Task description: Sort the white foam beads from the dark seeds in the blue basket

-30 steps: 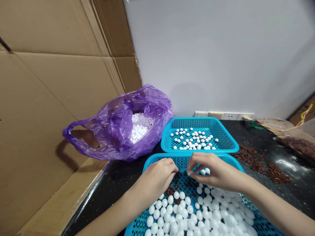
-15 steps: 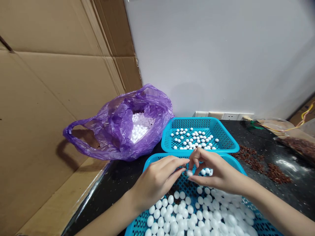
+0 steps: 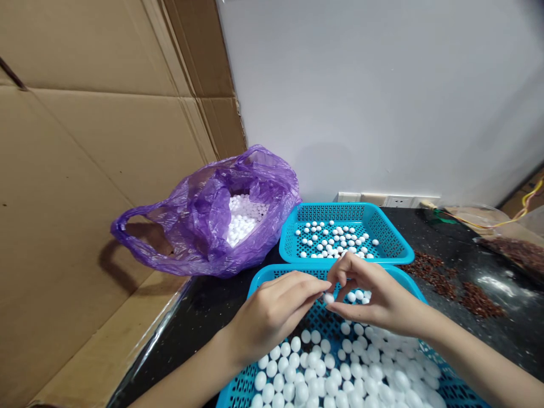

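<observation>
Between the thumb and forefinger of my right hand [image 3: 374,292] is a small white ball [image 3: 328,298]. My left hand [image 3: 278,303] comes in from the other side with its fingers pressed together, the tips touching or very close to that ball. Anything tiny in those left fingertips is too small to make out. Both hands are above the near blue plastic basket [image 3: 255,281], which holds many loose white balls [image 3: 301,391] and some dark brown bits on its bottom. Behind it, the far blue basket [image 3: 393,245] has white balls scattered over its floor.
A purple plastic bag [image 3: 199,226] of white balls lies open at left, against a cardboard sheet [image 3: 106,124]. Reddish-brown flakes [image 3: 480,300] are heaped on the black countertop [image 3: 182,328] at right. Wall sockets [image 3: 399,201] and a yellow cable [image 3: 493,225] are behind.
My left fingertips have closed in slightly toward the ball held by my right hand. My right hand stays nearly in place, and the baskets and bag are unchanged.
</observation>
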### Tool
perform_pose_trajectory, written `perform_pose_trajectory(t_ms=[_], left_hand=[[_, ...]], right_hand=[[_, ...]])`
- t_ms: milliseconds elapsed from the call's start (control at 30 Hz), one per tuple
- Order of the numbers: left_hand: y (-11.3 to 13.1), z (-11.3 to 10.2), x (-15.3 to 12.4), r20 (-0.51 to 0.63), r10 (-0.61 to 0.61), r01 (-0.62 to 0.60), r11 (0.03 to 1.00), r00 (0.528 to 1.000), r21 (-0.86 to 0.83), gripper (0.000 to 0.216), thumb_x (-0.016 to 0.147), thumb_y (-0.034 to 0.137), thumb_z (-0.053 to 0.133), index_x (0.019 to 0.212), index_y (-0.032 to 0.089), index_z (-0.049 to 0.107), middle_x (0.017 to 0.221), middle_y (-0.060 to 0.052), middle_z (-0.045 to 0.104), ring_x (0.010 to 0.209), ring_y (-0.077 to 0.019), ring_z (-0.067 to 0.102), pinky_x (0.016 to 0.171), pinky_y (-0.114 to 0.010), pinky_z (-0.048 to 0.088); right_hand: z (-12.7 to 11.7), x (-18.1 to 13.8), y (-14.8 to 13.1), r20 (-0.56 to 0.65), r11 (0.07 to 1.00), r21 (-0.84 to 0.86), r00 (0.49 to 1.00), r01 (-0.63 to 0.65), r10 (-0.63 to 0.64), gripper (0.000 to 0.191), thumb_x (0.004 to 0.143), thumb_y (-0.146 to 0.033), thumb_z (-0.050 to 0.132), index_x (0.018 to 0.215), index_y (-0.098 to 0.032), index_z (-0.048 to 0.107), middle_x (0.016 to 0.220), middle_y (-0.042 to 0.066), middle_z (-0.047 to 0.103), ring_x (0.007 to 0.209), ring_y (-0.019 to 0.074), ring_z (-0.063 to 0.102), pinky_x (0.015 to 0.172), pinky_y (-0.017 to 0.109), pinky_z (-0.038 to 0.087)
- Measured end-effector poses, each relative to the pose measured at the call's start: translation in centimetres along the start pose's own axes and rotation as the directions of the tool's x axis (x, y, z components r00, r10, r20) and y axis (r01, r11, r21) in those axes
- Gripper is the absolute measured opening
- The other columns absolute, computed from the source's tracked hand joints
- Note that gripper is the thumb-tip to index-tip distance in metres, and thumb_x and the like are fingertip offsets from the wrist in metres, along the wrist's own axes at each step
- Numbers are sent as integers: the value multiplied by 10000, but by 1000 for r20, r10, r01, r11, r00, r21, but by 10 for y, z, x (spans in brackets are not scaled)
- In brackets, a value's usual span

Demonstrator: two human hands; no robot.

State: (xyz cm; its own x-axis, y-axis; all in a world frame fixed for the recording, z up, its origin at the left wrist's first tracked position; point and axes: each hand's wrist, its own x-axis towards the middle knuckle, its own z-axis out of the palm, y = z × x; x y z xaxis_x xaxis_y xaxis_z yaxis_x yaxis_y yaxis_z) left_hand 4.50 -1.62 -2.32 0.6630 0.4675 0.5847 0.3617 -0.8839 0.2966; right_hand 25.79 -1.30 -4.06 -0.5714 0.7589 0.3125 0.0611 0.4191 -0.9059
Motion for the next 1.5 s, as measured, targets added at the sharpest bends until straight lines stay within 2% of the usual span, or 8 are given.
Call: perform_pose_trajectory(t_ms=[233,433,1100,1500], left_hand=[[-1,-1,0,-48,15,-17,999,999,-38,247,863,58,529,1083,150,593,932,-55,694,846,-136,650,765,-246,550],[-2,-1,0,-105,0,-7,998,994,-68,248,831,59,580,1055,155,622,907,-30,707,828,-115,666,761,-194,552],[-2,-1,0,-74,1,-8,996,997,-92,258,837,37,546,1049,160,628,915,-48,717,837,-131,675,754,-221,567],[1,-2,2,-156,14,-31,994,988,-102,230,797,18,606,992,136,634,935,-51,713,891,-127,668,831,-212,552]], right_hand=[[0,0,-1,-19,1000,-5,1000,10,-10,211,832,-204,610,843,-232,402,899,11,541,802,133,561,721,294,566],[1,1,-2,-63,999,12,998,30,-29,231,820,-194,610,830,-240,384,880,4,542,781,131,563,703,293,563],[2,0,-5,-97,999,0,994,43,-43,240,817,-204,612,831,-243,376,864,5,544,781,136,565,727,317,581],[1,2,-4,-91,998,19,994,65,-63,249,813,-154,620,837,-240,388,876,-2,547,783,126,544,741,298,548]])
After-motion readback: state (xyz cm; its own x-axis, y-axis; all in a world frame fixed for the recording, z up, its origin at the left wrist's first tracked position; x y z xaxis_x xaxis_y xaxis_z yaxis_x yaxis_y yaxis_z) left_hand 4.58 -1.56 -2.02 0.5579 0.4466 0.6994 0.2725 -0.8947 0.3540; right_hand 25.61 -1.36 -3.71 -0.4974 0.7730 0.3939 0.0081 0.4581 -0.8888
